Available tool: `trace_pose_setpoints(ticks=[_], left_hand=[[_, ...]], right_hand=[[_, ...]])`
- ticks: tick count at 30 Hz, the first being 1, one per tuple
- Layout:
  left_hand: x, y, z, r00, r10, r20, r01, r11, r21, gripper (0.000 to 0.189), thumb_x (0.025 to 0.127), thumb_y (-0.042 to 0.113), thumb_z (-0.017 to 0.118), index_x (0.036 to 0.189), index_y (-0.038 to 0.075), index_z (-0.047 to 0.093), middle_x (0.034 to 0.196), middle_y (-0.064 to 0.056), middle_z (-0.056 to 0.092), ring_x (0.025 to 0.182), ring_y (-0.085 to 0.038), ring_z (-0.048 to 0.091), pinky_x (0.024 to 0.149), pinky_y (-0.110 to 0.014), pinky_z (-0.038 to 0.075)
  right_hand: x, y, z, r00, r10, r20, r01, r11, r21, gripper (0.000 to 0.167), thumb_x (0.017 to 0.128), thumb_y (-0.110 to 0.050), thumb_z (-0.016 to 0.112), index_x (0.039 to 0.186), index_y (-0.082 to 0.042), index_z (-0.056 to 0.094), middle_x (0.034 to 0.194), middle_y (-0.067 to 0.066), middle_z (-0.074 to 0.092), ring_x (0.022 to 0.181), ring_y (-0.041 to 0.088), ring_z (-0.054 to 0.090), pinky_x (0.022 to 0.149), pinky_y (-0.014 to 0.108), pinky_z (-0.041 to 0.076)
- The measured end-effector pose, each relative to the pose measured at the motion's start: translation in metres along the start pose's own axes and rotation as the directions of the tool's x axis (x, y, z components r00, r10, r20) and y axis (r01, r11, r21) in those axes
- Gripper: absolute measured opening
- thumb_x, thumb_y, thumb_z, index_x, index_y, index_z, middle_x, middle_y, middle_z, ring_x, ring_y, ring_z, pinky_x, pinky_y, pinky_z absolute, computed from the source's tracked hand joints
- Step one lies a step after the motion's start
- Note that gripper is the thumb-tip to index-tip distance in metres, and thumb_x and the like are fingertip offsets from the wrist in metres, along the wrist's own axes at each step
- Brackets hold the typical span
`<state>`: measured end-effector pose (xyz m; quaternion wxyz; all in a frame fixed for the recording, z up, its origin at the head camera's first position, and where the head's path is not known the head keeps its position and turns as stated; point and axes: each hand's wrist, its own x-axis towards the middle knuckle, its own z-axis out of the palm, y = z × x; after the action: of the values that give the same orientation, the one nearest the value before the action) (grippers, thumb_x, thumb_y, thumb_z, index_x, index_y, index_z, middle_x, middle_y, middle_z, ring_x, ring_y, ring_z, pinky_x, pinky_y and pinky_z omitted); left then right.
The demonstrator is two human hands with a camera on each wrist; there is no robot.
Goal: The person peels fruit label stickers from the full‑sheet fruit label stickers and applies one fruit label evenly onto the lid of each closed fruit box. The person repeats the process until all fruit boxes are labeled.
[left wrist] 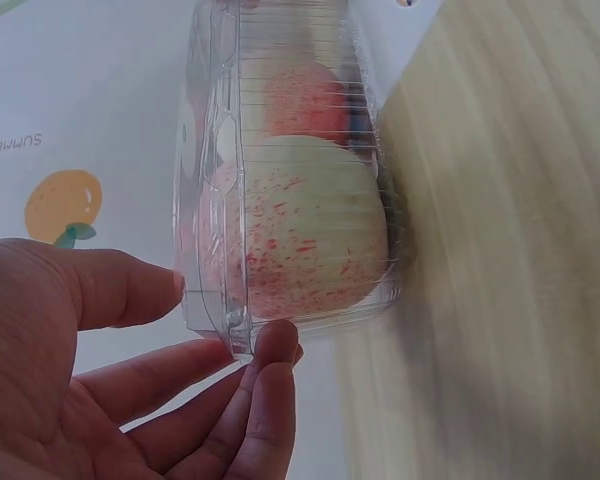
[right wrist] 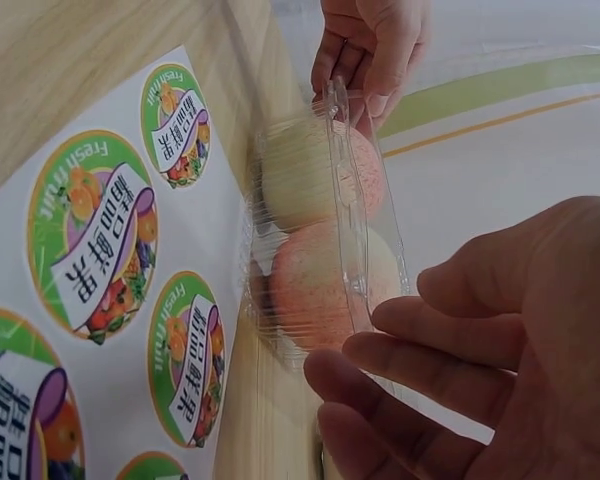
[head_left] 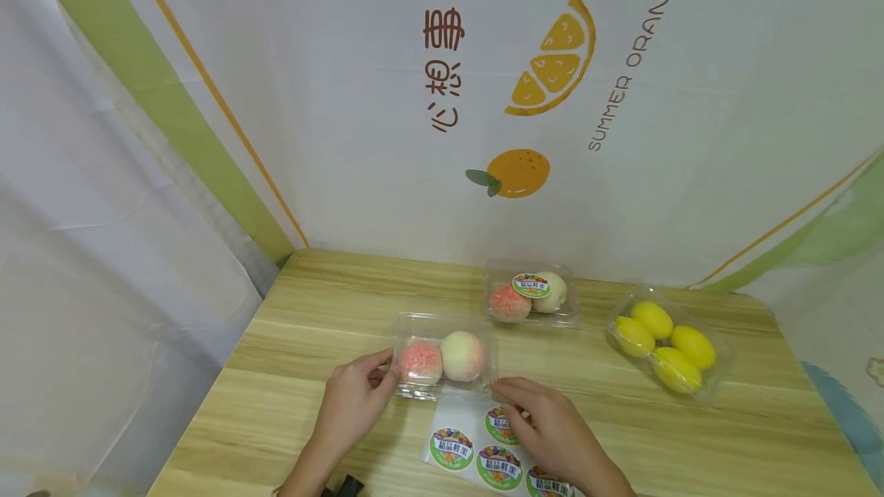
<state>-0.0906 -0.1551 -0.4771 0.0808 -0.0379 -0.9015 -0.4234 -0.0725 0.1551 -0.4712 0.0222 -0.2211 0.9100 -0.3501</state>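
A lidded clear plastic fruit box (head_left: 445, 320) holds two peaches, one pink-red peach (head_left: 420, 363) and one paler peach (head_left: 463, 357). At its left end, my left hand (head_left: 355, 397) pinches the rim at the near corner, thumb on one side and fingertips on the other, as the left wrist view shows. My right hand (head_left: 552, 424) is at the opposite end, its extended fingertips right at the box's near right corner. In the right wrist view those fingers (right wrist: 430, 345) lie along the rim with the thumb apart. A sheet of round fruit stickers (head_left: 476, 447) lies partly under my right hand.
Behind and to the right stands another clear box (head_left: 569, 320) of two peaches, with a round sticker (head_left: 532, 285) on its lid. Farther right is a clear box (head_left: 721, 359) of several lemons. A printed curtain (head_left: 373, 136) hangs along the wooden table's (head_left: 276, 374) back edge.
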Motion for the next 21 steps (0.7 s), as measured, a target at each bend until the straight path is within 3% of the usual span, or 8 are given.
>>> trace_pose_setpoints(ticks=[6, 13, 21], left_hand=[[0.005, 0.008, 0.005, 1.0, 0.021, 0.008, -0.021, 1.0, 0.01, 0.032, 0.101, 0.016, 0.081, 0.124, -0.006, 0.079, 0.108, -0.018, 0.082, 0.084, -0.023, 0.081, 0.07, -0.038, 0.067], [0.009, 0.017, 0.014, 0.998, 0.063, 0.008, -0.063, 0.998, 0.006, 0.03, 0.097, 0.01, 0.079, 0.123, -0.006, 0.079, 0.11, -0.015, 0.082, 0.08, -0.016, 0.078, 0.066, -0.026, 0.062], [0.015, 0.029, 0.03, 0.992, 0.116, 0.047, -0.116, 0.993, -0.002, 0.031, 0.098, 0.01, 0.079, 0.123, -0.008, 0.079, 0.114, -0.019, 0.08, 0.083, -0.019, 0.079, 0.065, -0.022, 0.06]], right_hand=[[-0.005, 0.003, -0.003, 0.998, 0.056, 0.004, -0.056, 0.998, -0.022, 0.029, 0.109, -0.017, 0.068, 0.136, -0.012, 0.079, 0.141, 0.005, 0.074, 0.126, 0.027, 0.072, 0.097, 0.045, 0.063], [-0.015, 0.005, -0.012, 0.993, 0.12, -0.013, -0.12, 0.993, 0.009, 0.028, 0.108, -0.016, 0.07, 0.134, -0.013, 0.079, 0.14, 0.004, 0.074, 0.122, 0.028, 0.073, 0.089, 0.038, 0.064], [-0.026, 0.016, -0.022, 0.977, 0.211, -0.024, -0.21, 0.978, 0.007, 0.028, 0.107, -0.015, 0.071, 0.133, -0.014, 0.08, 0.14, 0.004, 0.074, 0.103, 0.011, 0.07, 0.081, 0.028, 0.06]])
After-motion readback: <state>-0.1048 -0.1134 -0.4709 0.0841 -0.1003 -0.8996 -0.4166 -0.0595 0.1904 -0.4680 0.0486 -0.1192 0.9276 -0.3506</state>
